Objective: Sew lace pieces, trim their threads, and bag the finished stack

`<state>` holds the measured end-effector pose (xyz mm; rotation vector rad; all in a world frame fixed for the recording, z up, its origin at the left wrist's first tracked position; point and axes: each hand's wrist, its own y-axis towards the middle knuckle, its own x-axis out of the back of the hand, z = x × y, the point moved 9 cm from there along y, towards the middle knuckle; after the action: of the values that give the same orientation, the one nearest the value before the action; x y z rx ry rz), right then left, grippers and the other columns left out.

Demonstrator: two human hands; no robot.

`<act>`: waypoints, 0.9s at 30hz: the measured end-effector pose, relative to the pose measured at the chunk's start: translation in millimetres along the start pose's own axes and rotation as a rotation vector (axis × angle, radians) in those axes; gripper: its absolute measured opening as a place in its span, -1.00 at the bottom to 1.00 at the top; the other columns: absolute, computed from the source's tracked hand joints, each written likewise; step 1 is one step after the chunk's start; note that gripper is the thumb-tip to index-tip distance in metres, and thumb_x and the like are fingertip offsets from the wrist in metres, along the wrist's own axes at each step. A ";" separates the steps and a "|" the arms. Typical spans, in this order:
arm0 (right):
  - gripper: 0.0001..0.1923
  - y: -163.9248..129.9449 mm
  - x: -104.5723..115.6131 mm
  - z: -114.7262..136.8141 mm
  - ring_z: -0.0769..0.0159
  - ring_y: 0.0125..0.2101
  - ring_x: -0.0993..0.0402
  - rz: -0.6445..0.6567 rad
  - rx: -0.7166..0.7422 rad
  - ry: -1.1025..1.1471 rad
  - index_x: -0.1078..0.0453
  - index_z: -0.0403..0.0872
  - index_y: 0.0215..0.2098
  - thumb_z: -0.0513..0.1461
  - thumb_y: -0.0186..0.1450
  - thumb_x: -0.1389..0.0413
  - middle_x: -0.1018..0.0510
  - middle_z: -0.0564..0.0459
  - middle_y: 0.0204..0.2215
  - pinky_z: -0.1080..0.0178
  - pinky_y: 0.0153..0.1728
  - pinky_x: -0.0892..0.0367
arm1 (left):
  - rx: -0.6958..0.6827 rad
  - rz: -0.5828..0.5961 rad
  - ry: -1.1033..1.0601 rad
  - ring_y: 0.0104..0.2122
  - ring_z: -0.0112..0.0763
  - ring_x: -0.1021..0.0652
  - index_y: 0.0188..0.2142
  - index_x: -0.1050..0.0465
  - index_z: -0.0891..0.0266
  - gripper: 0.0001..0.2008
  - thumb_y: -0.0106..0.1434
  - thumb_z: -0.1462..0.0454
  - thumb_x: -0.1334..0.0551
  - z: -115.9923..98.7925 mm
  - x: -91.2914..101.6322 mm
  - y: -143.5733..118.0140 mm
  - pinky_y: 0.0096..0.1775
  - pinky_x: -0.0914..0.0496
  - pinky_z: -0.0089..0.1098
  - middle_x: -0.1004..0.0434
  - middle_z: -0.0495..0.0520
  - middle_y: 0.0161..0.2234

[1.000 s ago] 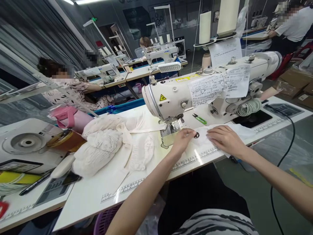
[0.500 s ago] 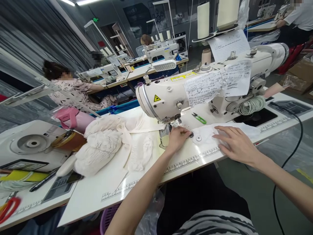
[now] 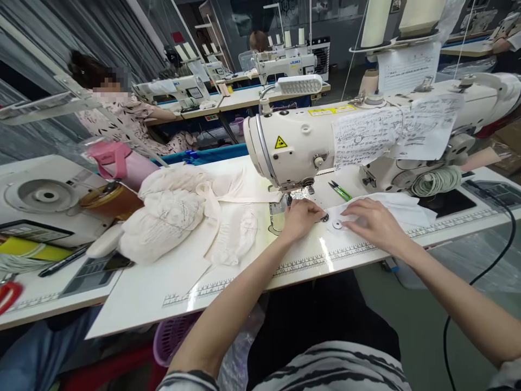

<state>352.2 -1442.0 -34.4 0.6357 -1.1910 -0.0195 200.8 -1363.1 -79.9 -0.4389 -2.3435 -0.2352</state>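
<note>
- Nearest the camera, at 6 o'clock: person's lap in dark fabric, striped hem at the bottom edge; both bare forearms reach up toward 12 o'clock.
- White table (image 3: 244, 282) with a printed ruler strip along its front edge, hands resting on it past the ruler.
- Left hand (image 3: 299, 219) palm down, fingers curled loosely, fingertips at the needle plate (image 3: 278, 209) just under the machine head; grips nothing that I can see.
- Right hand (image 3: 372, 224) at 3 o'clock of the left, flat, fingers spread, pressing on white fabric piece (image 3: 391, 209); not clamped on anything.
- Hands close but apart; small round disc (image 3: 337, 224) lies on the fabric between them, right fingertips beside it, contact unclear.
- Green thread snips (image 3: 340, 190) on the machine bed, at 12 o'clock of the disc.
- Sewing machine (image 3: 301, 146) behind the hands, yellow warning sticker, handwritten paper notes (image 3: 374, 136) taped on its arm.
- Heap of cream garments (image 3: 179, 217) at 9 o'clock of the left hand, on the same table.
- Pink bottle (image 3: 122, 165) and a second machine bed at 10 o'clock.
- Far, at 11 o'clock: seated co-worker (image 3: 122, 117) in a patterned top at another machine; more machines at 12 o'clock.
</note>
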 end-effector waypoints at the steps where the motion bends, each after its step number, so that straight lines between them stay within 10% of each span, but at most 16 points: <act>1: -0.79 0.6 -9.6 2.7 0.09 -0.18 -0.47 0.045 -0.031 0.010 -0.54 -0.05 -0.19 -0.14 0.33 -0.11 -0.57 -0.06 -0.23 0.07 -0.24 -0.33 | -0.001 -0.002 -0.001 0.08 -0.02 -0.34 -0.42 -0.58 0.10 -0.86 0.20 0.15 -0.28 0.5 0.1 0.0 0.11 -0.11 0.05 -0.58 0.01 -0.13; 7: -0.83 1.0 -26.2 -1.4 0.12 -0.22 -0.46 0.111 -0.146 0.036 -0.58 0.02 -0.27 -0.10 0.30 -0.18 -0.55 0.01 -0.30 0.08 -0.21 -0.23 | -0.007 -0.003 0.002 0.07 -0.02 -0.33 -0.41 -0.57 0.08 -0.86 0.20 0.12 -0.29 4.5 -1.1 1.7 0.10 -0.11 0.08 -0.58 -0.02 -0.13; 14: -0.69 2.2 6.9 -17.1 -0.02 -0.06 -0.39 -0.032 -0.114 -0.267 -0.48 -0.08 0.01 -0.20 0.33 -0.11 -0.52 -0.10 -0.03 0.04 -0.18 -0.20 | -0.025 -0.008 0.032 0.07 -0.01 -0.35 -0.41 -0.55 0.08 -0.90 0.19 0.16 -0.30 3.3 -1.8 4.9 0.06 -0.15 0.08 -0.60 -0.02 -0.17; 19: -0.80 6.3 11.2 -23.9 0.06 -0.23 -0.41 -0.006 -0.145 -0.273 -0.55 -0.03 -0.32 -0.22 0.35 -0.08 -0.61 0.03 -0.35 0.04 -0.21 -0.14 | -0.054 -0.062 0.069 0.03 -0.10 -0.38 -0.23 -0.51 0.13 -0.87 0.19 0.23 -0.31 -8.3 6.2 -5.7 0.05 -0.18 0.01 -0.60 -0.03 -0.15; 27: -0.86 5.2 -11.4 8.4 0.21 -0.25 -0.49 -0.005 -0.096 0.219 -0.54 0.03 -0.27 -0.16 0.35 -0.13 -0.63 0.10 -0.34 0.08 -0.11 -0.25 | -0.551 -0.120 0.555 -0.01 -0.17 -0.42 0.01 -0.45 0.31 -0.67 0.38 0.16 -0.12 -54.4 -17.5 -90.1 -0.02 -0.23 -0.12 -0.54 0.11 -0.04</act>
<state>338.8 -1437.6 -39.8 0.5419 -0.9711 -0.0111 213.0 -1466.5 -56.9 -0.4222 -1.7361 -0.9453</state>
